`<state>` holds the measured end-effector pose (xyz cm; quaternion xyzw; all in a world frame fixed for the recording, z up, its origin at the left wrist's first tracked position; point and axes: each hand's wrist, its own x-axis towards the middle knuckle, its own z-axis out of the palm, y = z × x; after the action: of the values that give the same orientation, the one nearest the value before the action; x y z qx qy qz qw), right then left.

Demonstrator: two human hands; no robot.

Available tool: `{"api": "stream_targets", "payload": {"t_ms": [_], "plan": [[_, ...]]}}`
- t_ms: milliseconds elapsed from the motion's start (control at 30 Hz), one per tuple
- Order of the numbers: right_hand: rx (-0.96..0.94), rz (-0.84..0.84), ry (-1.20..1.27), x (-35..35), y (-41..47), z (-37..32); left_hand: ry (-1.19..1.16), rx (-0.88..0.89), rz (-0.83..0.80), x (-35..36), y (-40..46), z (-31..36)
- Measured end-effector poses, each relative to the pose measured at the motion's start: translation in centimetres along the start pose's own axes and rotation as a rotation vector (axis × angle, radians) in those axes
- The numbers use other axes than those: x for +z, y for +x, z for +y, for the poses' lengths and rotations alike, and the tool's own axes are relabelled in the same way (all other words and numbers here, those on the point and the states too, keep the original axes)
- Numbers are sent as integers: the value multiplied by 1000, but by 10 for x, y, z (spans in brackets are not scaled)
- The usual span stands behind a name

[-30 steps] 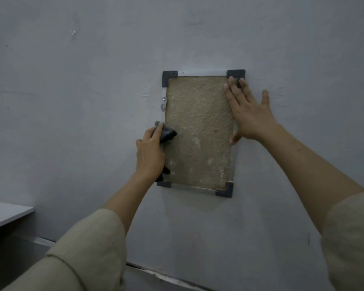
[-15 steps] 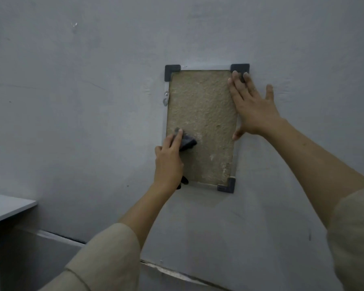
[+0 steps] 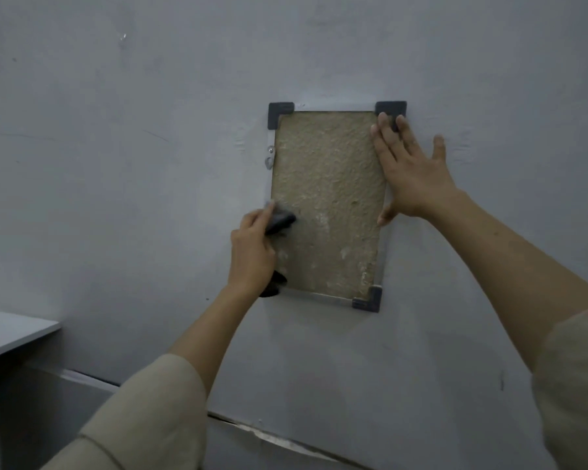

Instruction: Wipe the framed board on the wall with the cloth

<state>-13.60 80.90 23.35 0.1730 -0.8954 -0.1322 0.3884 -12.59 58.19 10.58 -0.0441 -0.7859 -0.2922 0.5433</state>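
The left hand (image 3: 252,256) grips the dark cloth (image 3: 280,220) against the left edge of the framed board (image 3: 326,205), whose long axis runs upright, so unwiped surface lies rightward toward the flat, bracing right hand (image 3: 411,171).

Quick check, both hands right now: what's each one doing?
Left hand: closed, gripping the dark cloth against the framed board at its left edge.
Right hand: open, fingers flat on the board's upper right side, holding nothing.
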Motion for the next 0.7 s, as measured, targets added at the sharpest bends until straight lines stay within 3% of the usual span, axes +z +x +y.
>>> {"api": "stream_targets", "payload": {"t_ms": [67,233,367,533,600,700], "plan": [[-1,-2,-4,1,0,-1,-24,-52,24,2,-2,6],[2,-4,1,-1,0,-1,42,184,-149,1,-10,4],[4,-3,2,-1,-1,-1,-53,-51,12,-7,7,2],[1,0,5,-1,0,-1,29,197,-187,10,-22,5],[1,0,8,0,0,0,24,203,-151,7,-16,2],[-2,2,12,1,0,1,-59,37,12,0,6,4]]}}
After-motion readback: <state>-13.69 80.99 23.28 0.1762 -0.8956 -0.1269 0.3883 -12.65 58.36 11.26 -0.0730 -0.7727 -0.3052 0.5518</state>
